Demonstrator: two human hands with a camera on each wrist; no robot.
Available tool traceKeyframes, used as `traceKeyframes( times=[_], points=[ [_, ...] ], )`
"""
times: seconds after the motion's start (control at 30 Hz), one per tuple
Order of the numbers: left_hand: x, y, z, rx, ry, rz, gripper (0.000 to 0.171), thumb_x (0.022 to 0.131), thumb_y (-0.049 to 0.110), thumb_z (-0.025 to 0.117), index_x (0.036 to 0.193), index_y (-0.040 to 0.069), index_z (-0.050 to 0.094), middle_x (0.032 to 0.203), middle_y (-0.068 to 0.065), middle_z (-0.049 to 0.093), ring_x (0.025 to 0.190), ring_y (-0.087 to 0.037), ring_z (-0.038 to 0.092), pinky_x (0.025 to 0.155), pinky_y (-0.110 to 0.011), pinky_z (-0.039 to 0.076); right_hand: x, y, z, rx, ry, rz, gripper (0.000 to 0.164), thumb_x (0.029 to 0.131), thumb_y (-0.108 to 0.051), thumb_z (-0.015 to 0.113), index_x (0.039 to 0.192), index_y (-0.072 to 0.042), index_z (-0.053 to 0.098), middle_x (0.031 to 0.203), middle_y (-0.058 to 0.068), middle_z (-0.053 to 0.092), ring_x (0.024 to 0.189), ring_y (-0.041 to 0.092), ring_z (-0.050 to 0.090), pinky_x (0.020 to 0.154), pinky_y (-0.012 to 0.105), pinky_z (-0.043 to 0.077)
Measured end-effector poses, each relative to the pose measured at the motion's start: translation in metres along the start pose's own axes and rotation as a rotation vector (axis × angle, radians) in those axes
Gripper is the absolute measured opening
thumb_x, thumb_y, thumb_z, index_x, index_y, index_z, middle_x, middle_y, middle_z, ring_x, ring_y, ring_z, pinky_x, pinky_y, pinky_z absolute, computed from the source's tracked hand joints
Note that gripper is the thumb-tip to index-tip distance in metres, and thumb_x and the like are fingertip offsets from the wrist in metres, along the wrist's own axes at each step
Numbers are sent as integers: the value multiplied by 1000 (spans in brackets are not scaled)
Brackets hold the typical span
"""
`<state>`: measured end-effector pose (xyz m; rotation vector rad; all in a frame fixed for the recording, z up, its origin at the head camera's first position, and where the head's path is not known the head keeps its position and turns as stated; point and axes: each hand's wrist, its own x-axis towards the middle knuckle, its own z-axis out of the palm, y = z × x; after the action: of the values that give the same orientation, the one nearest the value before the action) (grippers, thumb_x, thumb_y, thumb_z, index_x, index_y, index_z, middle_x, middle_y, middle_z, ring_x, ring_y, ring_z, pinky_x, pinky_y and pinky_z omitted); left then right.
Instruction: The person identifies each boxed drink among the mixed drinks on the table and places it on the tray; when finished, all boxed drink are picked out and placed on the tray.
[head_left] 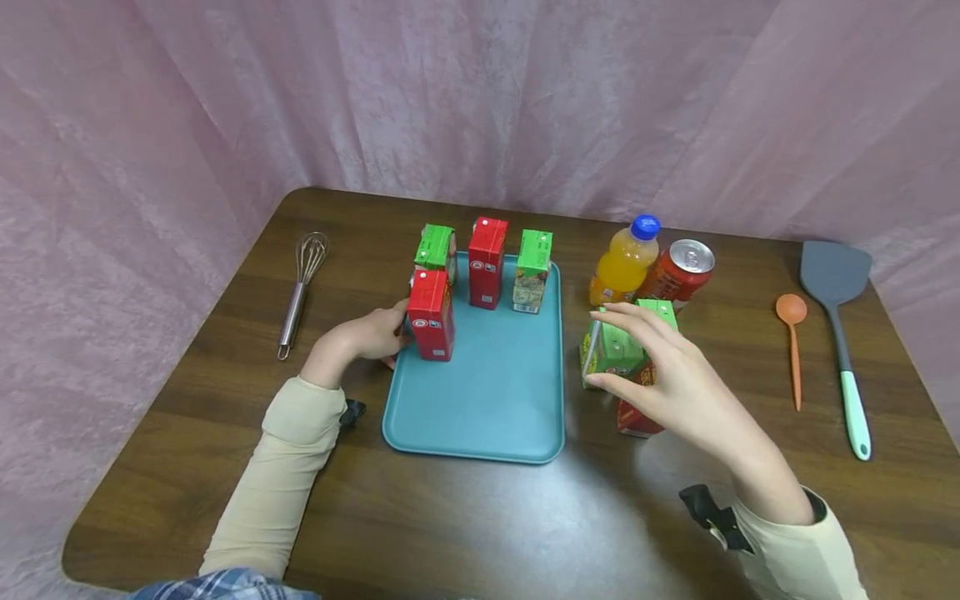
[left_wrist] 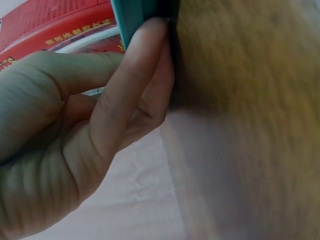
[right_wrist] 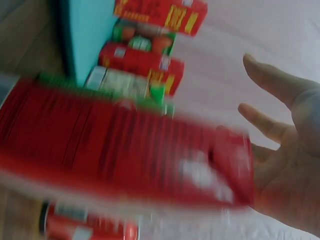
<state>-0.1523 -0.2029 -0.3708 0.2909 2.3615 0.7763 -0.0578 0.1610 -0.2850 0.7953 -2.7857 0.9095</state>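
My left hand (head_left: 371,333) pinches the left rim of a teal tray (head_left: 487,400); in the left wrist view its fingertips meet the rim (left_wrist: 131,20). Standing on the tray are a red drink carton (head_left: 431,321) right beside that hand, another red carton (head_left: 486,267), and two green-topped cartons (head_left: 532,271) at the back. My right hand (head_left: 678,387), thumb and fingers spread apart, is over cartons right of the tray: a green one with a straw (head_left: 618,354), a red one (head_left: 635,419) partly hidden, and another green one (head_left: 660,310). A blurred red carton (right_wrist: 120,145) fills the right wrist view.
Behind the right cartons stand an orange drink bottle (head_left: 624,265) with a blue cap and a red can (head_left: 678,271). Far right lie an orange spoon (head_left: 792,333) and a spatula (head_left: 836,283). A whisk (head_left: 302,287) lies left on the wooden table (head_left: 480,525). Pink curtain hangs behind.
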Motion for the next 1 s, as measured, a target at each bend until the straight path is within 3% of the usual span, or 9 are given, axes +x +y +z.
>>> traceKeyframes(
  times=[0.17,0.27,0.4,0.53,0.7,1.0],
  points=[
    [-2,0,-1,0,13,3,70,94,6,49,148,-2,4,104,-26,54,63,-19,64,65,-32,54,-20,17,-18,-47,-5,31,74,69,-21,83,134,-15,49,134,10,46,119,29,46,89,54,43],
    [-3,1,-1,1,11,-1,70,94,6,49,148,-1,4,106,-26,55,63,-19,64,66,-32,54,-30,27,-22,-59,12,42,77,65,-20,86,133,-15,50,132,8,47,116,25,48,95,29,44],
    [-3,1,0,-5,7,-6,70,93,5,49,148,0,6,112,-26,54,64,-20,63,66,-32,54,-38,37,-21,-44,47,8,80,59,-15,89,131,-13,53,128,4,51,116,9,45,91,1,27],
    [-1,-1,0,0,12,-3,71,93,6,51,148,1,7,114,-26,53,65,-20,63,65,-31,53,-41,45,-14,-48,55,-7,83,56,-11,89,130,-13,53,122,4,55,110,2,47,89,2,31],
    [0,-2,0,-1,15,-2,70,93,7,51,148,2,8,117,-26,53,65,-20,63,65,-31,54,-43,52,-9,-79,56,38,77,56,-17,90,125,-17,56,111,0,60,93,7,53,76,6,39],
    [-1,2,0,0,-2,-19,73,93,8,51,149,2,5,114,-25,53,67,-21,63,67,-32,53,-41,44,-17,-51,117,42,76,48,-17,94,116,-21,63,105,-7,64,90,-10,52,71,5,40]
  ],
)
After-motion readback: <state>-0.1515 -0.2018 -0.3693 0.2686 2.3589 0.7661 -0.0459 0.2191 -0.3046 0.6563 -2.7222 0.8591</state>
